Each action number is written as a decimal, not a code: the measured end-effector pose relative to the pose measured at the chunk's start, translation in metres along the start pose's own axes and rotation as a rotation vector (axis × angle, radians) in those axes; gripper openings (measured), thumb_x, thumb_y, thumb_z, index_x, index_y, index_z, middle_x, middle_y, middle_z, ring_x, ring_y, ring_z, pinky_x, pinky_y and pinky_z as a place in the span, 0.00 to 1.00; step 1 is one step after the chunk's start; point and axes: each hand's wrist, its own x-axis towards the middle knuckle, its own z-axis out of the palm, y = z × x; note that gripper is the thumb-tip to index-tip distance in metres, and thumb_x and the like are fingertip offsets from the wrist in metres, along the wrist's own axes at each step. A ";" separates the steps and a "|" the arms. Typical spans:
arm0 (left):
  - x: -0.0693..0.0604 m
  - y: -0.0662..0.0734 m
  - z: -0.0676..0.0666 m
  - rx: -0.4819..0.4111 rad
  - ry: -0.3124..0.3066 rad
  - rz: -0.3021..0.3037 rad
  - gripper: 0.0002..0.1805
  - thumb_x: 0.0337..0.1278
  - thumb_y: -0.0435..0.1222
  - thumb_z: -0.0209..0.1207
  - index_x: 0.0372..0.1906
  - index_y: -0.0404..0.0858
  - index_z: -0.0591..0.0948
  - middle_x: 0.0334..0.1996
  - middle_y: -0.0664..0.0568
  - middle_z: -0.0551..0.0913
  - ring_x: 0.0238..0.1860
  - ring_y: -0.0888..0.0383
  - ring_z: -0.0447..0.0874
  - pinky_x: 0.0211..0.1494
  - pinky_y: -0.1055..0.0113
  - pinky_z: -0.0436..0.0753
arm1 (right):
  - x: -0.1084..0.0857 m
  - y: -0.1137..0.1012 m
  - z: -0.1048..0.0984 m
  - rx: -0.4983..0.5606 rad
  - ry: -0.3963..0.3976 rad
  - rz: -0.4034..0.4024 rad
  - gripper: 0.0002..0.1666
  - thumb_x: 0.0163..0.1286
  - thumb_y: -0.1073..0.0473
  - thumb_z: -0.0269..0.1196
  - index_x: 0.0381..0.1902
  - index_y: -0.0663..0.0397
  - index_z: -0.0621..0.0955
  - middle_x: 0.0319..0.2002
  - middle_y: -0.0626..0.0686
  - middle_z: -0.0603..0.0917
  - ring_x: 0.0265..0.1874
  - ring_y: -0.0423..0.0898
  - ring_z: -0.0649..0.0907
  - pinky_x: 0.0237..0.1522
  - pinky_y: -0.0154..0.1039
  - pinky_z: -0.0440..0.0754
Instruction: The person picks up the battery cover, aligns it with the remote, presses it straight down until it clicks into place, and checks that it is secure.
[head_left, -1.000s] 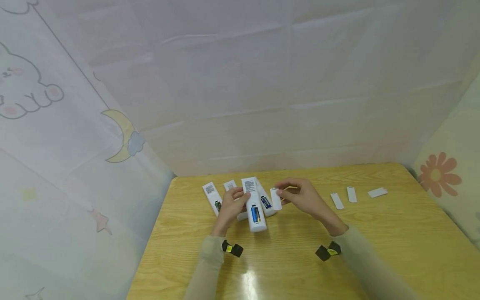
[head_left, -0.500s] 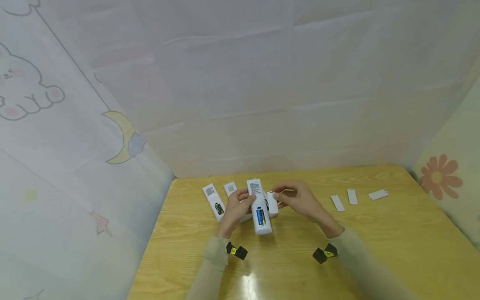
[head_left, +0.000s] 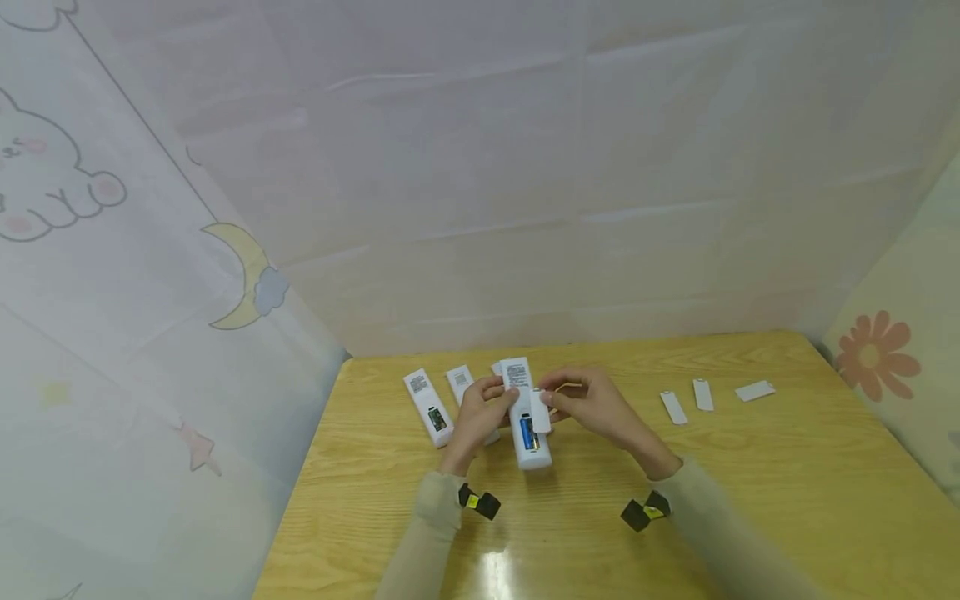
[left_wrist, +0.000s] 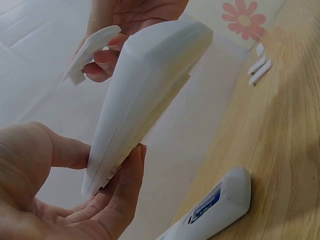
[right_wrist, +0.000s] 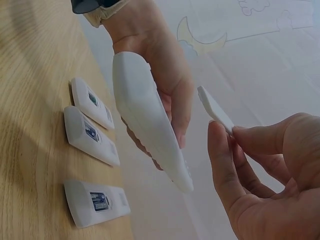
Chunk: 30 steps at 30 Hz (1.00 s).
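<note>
My left hand (head_left: pixel 477 418) grips a white remote control (head_left: pixel 535 459) by its narrower end, thumb on one face and fingers behind. Its back faces up, with the battery compartment uncovered and a blue battery (head_left: pixel 529 433) inside. Between thumb and fingers my right hand (head_left: pixel 597 407) pinches a white battery cover (head_left: pixel 541 412). In the head view the cover overlaps the compartment's upper right edge. The right wrist view shows that cover (right_wrist: pixel 216 108) apart from the held remote (right_wrist: pixel 145 110), with a gap between them.
Several remotes lie on the wooden table (head_left: pixel 360 500), the leftmost remote (head_left: pixel 428 407) showing its uncovered compartment. Loose battery covers lie to the right: one cover (head_left: pixel 673 407), another cover (head_left: pixel 702 395) and a third cover (head_left: pixel 755 390). A cloth wall (head_left: pixel 570 208) stands behind.
My left hand has moved the remote to the right. My right hand has brought the cover slightly left, from beside the remote to over it in the head view.
</note>
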 end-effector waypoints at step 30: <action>0.006 0.009 0.010 -0.010 -0.002 0.044 0.29 0.75 0.41 0.65 0.70 0.28 0.74 0.61 0.35 0.85 0.46 0.50 0.92 0.46 0.60 0.94 | -0.003 0.001 0.008 -0.003 -0.024 0.010 0.12 0.77 0.66 0.67 0.53 0.69 0.86 0.54 0.69 0.85 0.45 0.55 0.91 0.42 0.46 0.95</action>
